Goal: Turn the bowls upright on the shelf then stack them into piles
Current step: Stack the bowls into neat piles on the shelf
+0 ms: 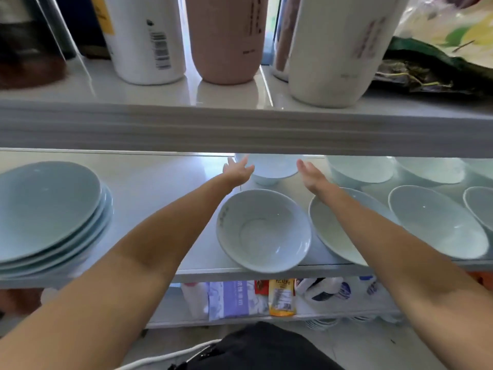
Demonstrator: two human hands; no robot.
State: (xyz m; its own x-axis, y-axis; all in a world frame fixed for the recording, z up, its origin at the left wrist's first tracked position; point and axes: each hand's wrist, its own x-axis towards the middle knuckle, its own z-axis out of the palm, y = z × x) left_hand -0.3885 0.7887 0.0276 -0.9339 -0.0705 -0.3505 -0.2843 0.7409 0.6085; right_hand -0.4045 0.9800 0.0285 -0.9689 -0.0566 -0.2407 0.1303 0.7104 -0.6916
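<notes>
While both arms stretch toward the back of the white middle shelf (160, 182), the small pale-blue ceramic bowl (269, 169) sits at frame centre between the left hand (238, 170) and right hand (310, 174). Both hands are spread, grip nothing, and look equally near.

The front bowl (264, 231) before me is pale bluish white, with a faint greyish mark inside its left rim, perhaps a print; the blur hides it. Behind it, the rear bowl (272, 170) is the same pale white. Left of the front bowl, my stacked plates (48, 209) are soft blue-green. To its right, the shallow dish (333, 233) looks whiter, tinged green. The shelf (149, 182) under it is glossy white. Above it stand a white bottle (144, 38) with a black barcode and a dusty-pink bottle (226, 38). Below it lie a lilac-and-white packet (232, 297) and a yellow-orange packet (282, 297).
</notes>
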